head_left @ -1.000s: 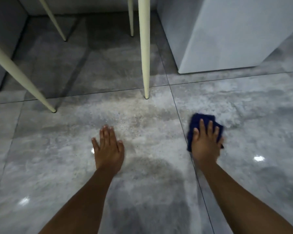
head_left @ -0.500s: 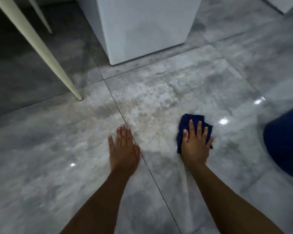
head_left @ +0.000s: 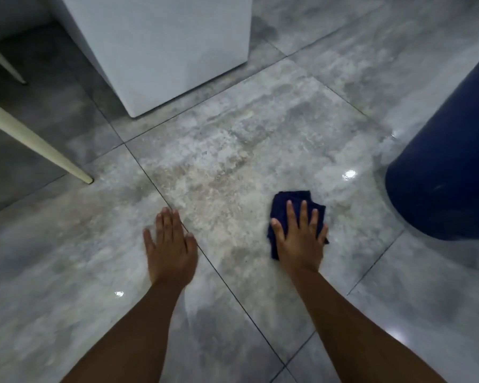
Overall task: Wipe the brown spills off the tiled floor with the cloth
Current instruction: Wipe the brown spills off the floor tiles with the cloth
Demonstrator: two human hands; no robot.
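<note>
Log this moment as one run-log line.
left hand: flat on floor, empty | right hand: pressing cloth on tile | blue bin: right of cloth, apart | phase: wiping

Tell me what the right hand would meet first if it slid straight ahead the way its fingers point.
Mostly bare tiled floor: the right hand, flat on the cloth, points up-frame; the white cabinet sits left of that line, though depth is unclear.

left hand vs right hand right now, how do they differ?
The right hand presses flat on the dark blue cloth; the left hand lies bare on the tiled floor. The right hand's fingers are spread, the left hand's held together. Both are palm down, fingers pointing away from the person.
</note>
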